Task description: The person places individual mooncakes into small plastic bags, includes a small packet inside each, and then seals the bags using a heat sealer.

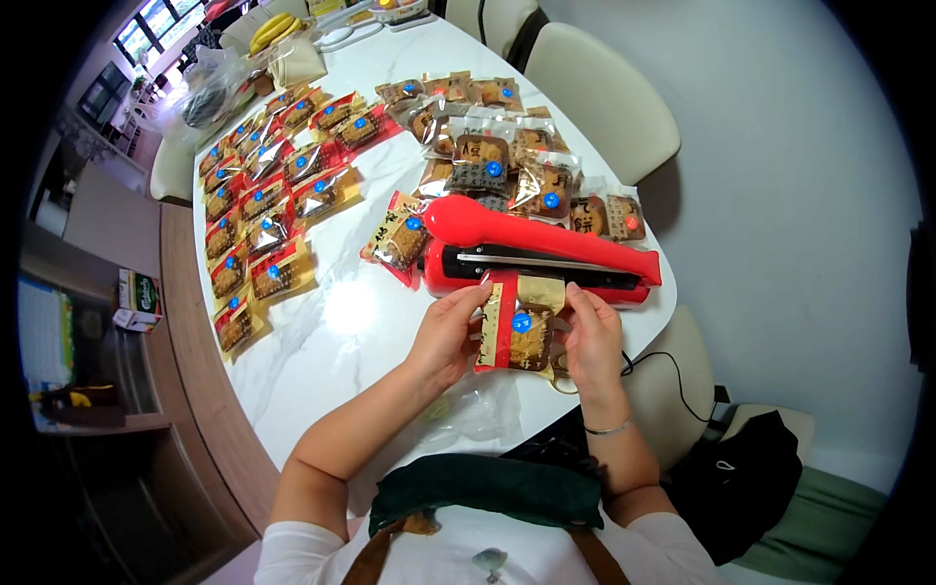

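Between both hands is a plastic packet with a mooncake (531, 336), red and cream with a blue round sticker. My left hand (452, 333) grips its upper left edge; my right hand (591, 329) pinches the upper right corner. Just beyond the packet lies a red impulse heat sealer (541, 245) with a black sealing bed, its lever raised at a slight angle. Another red-and-cream packet (398, 238) rests against the sealer's left end. Clear packets of mooncakes (479, 157) are heaped behind the sealer. Red-and-cream packets (267, 227) lie in rows on the left.
A clear plastic bag (475, 409) lies on the white marble-look table (351, 365) near my body, with a scissors handle (563, 385) below my right hand. Bananas (274, 33) and a crumpled plastic bag (212, 91) are at the far left. Pale chairs (603, 102) stand on the right, and a black cable (676, 362) hangs there.
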Action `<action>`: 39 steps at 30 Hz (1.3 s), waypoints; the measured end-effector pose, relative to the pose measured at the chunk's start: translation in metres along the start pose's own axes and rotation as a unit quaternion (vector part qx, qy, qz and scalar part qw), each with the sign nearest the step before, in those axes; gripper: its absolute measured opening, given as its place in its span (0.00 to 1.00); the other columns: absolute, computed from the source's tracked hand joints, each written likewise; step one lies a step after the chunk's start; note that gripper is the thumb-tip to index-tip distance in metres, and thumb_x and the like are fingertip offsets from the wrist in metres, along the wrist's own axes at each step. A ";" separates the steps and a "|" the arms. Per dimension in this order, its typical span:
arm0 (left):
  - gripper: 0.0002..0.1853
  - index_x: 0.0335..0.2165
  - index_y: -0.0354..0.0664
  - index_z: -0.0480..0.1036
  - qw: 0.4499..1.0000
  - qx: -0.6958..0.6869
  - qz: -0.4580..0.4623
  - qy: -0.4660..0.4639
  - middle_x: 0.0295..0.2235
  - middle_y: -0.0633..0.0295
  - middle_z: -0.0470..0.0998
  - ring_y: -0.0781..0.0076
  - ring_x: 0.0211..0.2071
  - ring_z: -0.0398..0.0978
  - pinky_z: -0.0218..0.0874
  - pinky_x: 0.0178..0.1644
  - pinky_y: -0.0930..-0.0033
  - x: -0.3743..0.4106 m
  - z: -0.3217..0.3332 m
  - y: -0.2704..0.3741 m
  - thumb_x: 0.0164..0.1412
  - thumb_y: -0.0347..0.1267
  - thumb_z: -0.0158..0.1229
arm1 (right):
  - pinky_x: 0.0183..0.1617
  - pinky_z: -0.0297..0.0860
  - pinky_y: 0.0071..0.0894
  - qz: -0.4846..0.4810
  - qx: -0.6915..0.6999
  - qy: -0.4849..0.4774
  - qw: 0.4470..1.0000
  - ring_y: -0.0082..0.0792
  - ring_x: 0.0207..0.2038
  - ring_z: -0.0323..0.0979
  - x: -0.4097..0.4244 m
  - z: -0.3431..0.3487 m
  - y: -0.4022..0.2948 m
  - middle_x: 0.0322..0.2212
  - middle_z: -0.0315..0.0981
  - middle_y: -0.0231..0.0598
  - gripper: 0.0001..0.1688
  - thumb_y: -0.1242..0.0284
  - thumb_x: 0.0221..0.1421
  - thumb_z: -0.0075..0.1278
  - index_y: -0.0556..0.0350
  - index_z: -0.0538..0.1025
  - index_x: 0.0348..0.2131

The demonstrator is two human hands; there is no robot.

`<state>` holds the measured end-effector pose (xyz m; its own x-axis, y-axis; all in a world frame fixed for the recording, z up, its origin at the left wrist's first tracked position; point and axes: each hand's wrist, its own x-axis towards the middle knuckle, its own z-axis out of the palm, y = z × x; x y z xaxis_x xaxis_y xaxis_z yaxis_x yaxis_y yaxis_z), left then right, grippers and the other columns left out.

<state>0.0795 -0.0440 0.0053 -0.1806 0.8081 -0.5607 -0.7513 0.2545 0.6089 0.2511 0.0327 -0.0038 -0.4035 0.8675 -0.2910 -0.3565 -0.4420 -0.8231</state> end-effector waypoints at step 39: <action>0.19 0.50 0.40 0.63 0.984 0.111 0.134 -0.033 0.38 0.64 0.74 0.84 0.32 0.71 0.65 0.33 0.80 -0.013 -0.018 -0.012 0.63 0.33 0.54 | 0.45 0.70 0.22 0.072 0.044 -0.075 0.994 0.23 0.40 0.72 -0.014 0.005 0.005 0.39 0.73 0.38 0.14 0.75 0.61 0.47 0.65 0.69 0.45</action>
<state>0.0799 -0.0672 -0.0049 -0.3067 0.8929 -0.3297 -0.5237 0.1310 0.8418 0.2507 0.0172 -0.0010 -0.5745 0.7527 -0.3214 -0.3560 -0.5834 -0.7300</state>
